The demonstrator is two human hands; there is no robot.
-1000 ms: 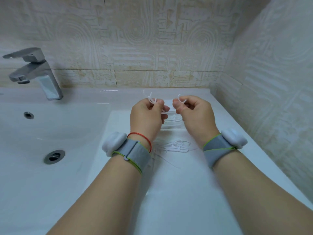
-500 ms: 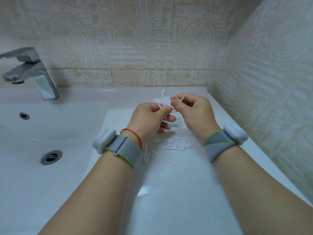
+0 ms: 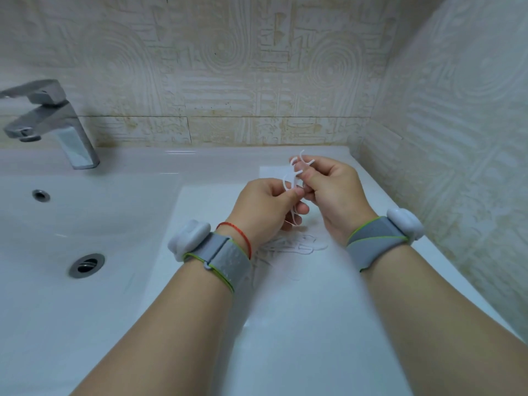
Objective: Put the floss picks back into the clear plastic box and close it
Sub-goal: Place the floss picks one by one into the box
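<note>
The left hand (image 3: 264,208) and right hand (image 3: 335,195) meet above the white surface (image 3: 300,332), right of the sink basin (image 3: 108,218). Each grip pinches the held floss picks (image 3: 291,174) between thumb and fingertips, curved heads sticking up. A loose pile of picks (image 3: 297,244) lies on the surface just nearer than both hands.

Soft even light, wide-angle edge warp, forearms blurred.

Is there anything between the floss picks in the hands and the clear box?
Nothing visible does. The left hand and right hand pinch floss picks right before the clear box, which they mostly hide.
</note>
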